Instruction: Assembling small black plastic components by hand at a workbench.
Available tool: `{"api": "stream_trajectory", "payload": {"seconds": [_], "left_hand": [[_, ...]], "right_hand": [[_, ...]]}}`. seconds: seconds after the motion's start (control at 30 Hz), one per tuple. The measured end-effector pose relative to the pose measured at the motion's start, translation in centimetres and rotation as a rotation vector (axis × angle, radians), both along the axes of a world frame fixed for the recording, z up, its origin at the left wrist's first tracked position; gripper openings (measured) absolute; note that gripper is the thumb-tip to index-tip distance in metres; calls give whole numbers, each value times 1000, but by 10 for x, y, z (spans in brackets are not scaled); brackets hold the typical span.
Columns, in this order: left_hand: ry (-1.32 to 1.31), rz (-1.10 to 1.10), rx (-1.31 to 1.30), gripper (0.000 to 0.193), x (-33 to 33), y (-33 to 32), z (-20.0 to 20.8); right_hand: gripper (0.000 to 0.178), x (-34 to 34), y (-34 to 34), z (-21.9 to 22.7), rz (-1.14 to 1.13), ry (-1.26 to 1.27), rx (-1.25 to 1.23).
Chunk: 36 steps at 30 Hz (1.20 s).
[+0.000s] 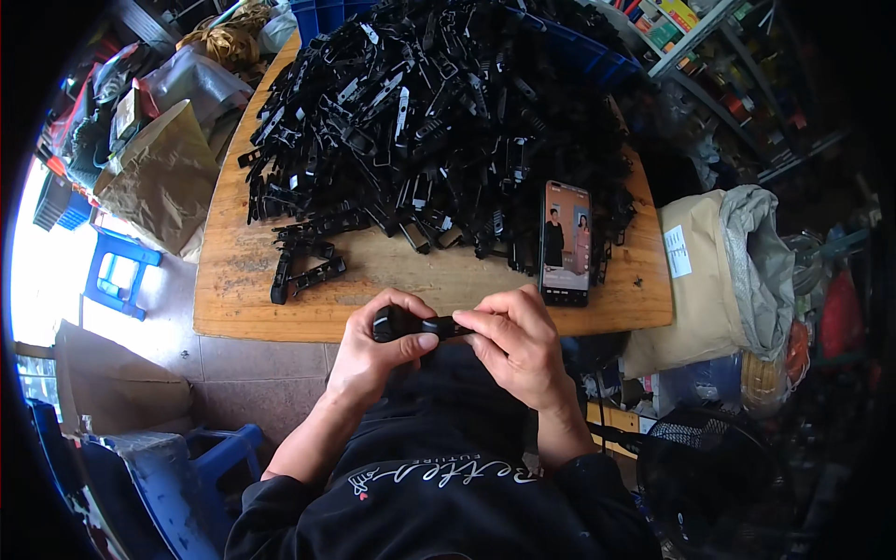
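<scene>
Fingers of left hand (pixel 381 343) and right hand (pixel 519 338) pinch a slim black plastic part (pixel 442 326) by the wooden bench's (pixel 245 303) near edge: we judge adjustment underway, steadiness next.

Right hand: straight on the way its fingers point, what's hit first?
The right hand would first meet the black part at its fingertips, then probably the left hand; depth is unclear.
</scene>
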<state>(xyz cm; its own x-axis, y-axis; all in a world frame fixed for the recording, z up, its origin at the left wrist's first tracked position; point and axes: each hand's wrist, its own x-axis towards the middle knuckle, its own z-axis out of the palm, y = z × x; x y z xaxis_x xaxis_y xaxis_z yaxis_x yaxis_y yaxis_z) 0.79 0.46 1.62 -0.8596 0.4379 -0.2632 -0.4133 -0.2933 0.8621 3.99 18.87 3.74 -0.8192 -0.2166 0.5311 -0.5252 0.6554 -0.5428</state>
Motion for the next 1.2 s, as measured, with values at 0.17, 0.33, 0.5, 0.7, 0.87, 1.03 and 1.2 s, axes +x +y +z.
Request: {"api": "stream_trajectory", "payload": {"seconds": [0.17, 0.33, 0.5, 0.7, 0.87, 1.03, 1.2], "left_hand": [[-12, 89, 71, 24, -6, 9, -4], [-51, 208, 174, 21, -10, 11, -7], [-26, 308, 149, 21, -17, 3, -5], [18, 353, 172, 23, -22, -2, -7], [2, 384, 198, 24, -18, 0, -5], [40, 517, 167, 27, -13, -13, -6], [20, 564, 192, 28, -10, -20, -4]], "right_hand": [[30, 2, 54, 10, -427, -64, -120], [24, -7, 130, -27, -880, -197, 8], [24, 16, 156, -39, -752, -387, -276], [12, 28, 128, -12, -442, -365, -794], [15, -4, 38, -17, -72, -345, -853], [9, -25, -24, -11, -17, -272, -789], [12, -35, -29, -6, -109, -95, -467]]}}
